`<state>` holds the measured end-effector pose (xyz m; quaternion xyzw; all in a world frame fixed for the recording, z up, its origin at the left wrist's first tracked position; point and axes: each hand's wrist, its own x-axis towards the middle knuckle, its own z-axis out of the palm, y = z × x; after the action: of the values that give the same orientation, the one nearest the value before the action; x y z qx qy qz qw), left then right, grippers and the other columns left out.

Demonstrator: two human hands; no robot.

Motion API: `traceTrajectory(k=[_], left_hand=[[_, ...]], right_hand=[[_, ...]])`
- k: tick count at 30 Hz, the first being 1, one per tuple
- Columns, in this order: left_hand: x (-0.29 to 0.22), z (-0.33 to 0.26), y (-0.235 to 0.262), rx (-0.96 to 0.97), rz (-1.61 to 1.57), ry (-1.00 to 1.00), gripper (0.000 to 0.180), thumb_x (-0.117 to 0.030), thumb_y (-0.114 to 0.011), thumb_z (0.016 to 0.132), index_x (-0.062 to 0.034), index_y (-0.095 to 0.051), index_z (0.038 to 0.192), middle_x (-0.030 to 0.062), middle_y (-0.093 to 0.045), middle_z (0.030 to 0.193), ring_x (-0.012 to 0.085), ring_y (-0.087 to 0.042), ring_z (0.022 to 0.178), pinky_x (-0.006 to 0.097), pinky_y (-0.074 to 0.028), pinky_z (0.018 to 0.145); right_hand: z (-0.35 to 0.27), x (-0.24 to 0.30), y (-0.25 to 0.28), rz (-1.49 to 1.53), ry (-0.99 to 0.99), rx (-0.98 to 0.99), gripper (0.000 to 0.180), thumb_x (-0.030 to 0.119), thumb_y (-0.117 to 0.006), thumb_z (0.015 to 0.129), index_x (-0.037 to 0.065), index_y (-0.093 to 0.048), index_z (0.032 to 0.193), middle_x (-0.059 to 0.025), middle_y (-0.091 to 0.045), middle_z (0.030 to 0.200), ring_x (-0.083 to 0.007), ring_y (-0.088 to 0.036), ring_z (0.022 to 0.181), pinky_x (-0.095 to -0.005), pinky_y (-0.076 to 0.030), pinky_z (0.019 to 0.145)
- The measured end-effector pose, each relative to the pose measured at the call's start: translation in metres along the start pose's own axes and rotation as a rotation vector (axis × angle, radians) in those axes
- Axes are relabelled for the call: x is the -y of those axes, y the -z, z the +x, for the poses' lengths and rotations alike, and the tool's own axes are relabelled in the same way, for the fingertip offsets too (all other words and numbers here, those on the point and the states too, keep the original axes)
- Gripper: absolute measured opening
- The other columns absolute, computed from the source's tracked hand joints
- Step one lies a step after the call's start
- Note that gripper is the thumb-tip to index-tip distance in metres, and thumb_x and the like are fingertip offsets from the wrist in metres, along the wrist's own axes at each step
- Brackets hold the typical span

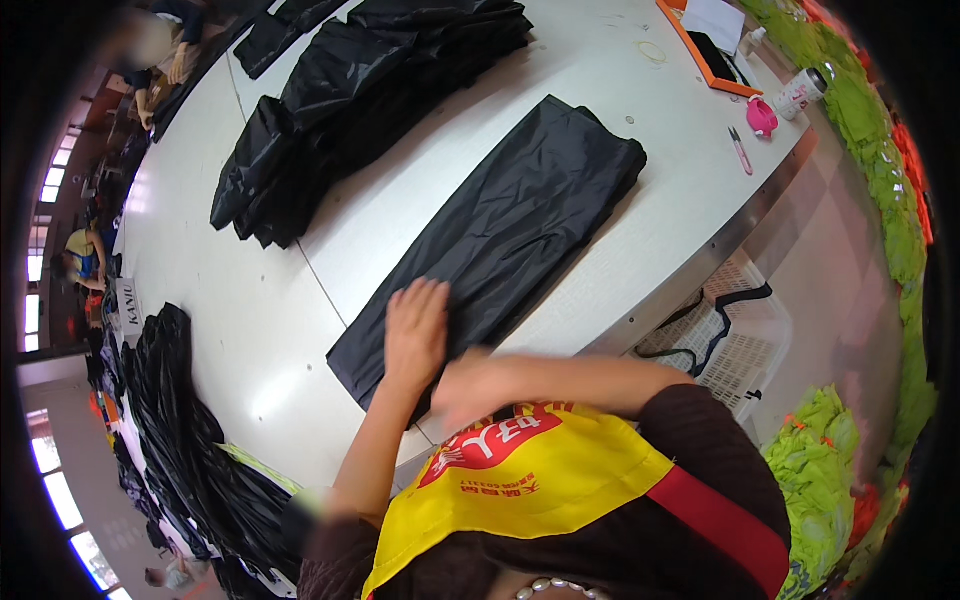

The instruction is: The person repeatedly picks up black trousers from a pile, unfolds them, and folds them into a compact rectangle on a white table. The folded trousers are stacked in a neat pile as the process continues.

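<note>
A folded piece of shiny black fabric (520,220) lies slantwise across the white table in front of me. My left hand (416,335) rests on its near end, with the fingers stretched out and pressed flat. Close beside it, at the near edge of the fabric, is my right hand (466,388). Motion smears that hand, so its fingers cannot be made out. A large heap of similar black fabric pieces (350,95) is piled farther back on the table (250,330).
At the far right sit an orange tray (708,60) with a phone, pink-handled snips (740,150), a pink object (761,117) and a bottle (800,93). Black fabric (180,420) drapes at left. Below the right edge stands a white crate (735,335); yellow-green fabric (815,460) lies nearby. Other people work at far left.
</note>
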<state>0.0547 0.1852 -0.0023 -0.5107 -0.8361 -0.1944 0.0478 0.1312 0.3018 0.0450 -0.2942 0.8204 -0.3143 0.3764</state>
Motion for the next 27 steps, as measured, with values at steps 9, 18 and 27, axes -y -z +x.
traceTrajectory(k=[9,18,27], left_hand=[[0.047,-0.066,-0.026,0.098,0.298,0.421,0.061,-0.047,-0.051,0.085,-0.0165,-0.039,0.137,0.0111,-0.035,0.142,0.0301,-0.029,0.133,0.058,-0.018,0.103],[0.055,-0.121,-0.01,-0.215,0.106,0.921,0.062,-0.037,-0.057,0.086,-0.0031,-0.038,0.134,0.0233,-0.035,0.136,0.0363,-0.033,0.127,0.048,-0.025,0.103],[0.039,-0.135,0.007,-0.373,-0.933,1.456,0.064,-0.032,-0.07,0.08,0.0073,-0.043,0.122,0.0126,-0.057,0.099,0.0189,-0.058,0.084,0.028,-0.047,0.074]], right_hand=[[-0.161,-0.221,0.063,-0.024,-1.051,-1.293,0.047,0.043,-0.066,0.076,-0.001,-0.062,0.094,-0.0207,-0.063,0.09,-0.0323,-0.062,0.087,-0.0402,-0.048,0.076],[-0.151,-0.182,0.072,-0.655,-0.971,-1.448,0.038,0.025,-0.067,0.077,0.003,-0.056,0.107,-0.0158,-0.058,0.101,-0.0302,-0.056,0.097,-0.0411,-0.046,0.079],[-0.002,-0.17,0.023,-0.538,-0.58,-0.963,0.056,0.046,-0.043,0.091,0.013,-0.039,0.136,-0.0121,-0.031,0.144,-0.0314,-0.023,0.135,-0.0572,-0.014,0.106]])
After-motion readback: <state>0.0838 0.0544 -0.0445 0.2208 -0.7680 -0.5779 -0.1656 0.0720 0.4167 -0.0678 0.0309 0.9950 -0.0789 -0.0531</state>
